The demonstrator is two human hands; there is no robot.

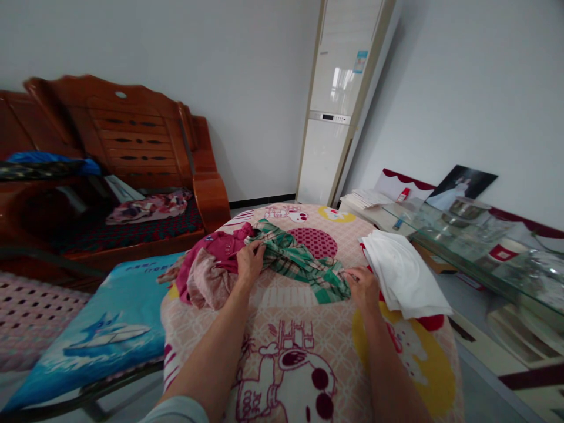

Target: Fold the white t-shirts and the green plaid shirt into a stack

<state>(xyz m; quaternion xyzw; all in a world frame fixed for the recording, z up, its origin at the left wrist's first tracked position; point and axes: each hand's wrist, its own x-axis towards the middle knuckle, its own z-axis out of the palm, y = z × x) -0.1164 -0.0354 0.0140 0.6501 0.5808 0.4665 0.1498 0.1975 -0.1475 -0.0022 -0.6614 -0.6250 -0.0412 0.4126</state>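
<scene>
A green plaid garment [291, 254] lies spread and rumpled across the round table, stretched between my two hands. My left hand [251, 261] pinches its left end, close beside a crumpled pink garment [222, 249]. At its right end, my right hand [363, 285] has its fingers closed on the edge of the plaid cloth. A paler pink patterned cloth [207, 282] is bunched against the pink garment on the left. To the right of my right hand rests a folded white cloth [403, 273].
A patterned cloth with cartoon figures covers the table [304, 346]. On the left stand a wooden sofa [132, 135] and a chair with a blue cushion [114, 329]. A glass-topped cabinet [476, 252] holding bowls and papers is on the right. Behind is a tall white air conditioner [326, 153].
</scene>
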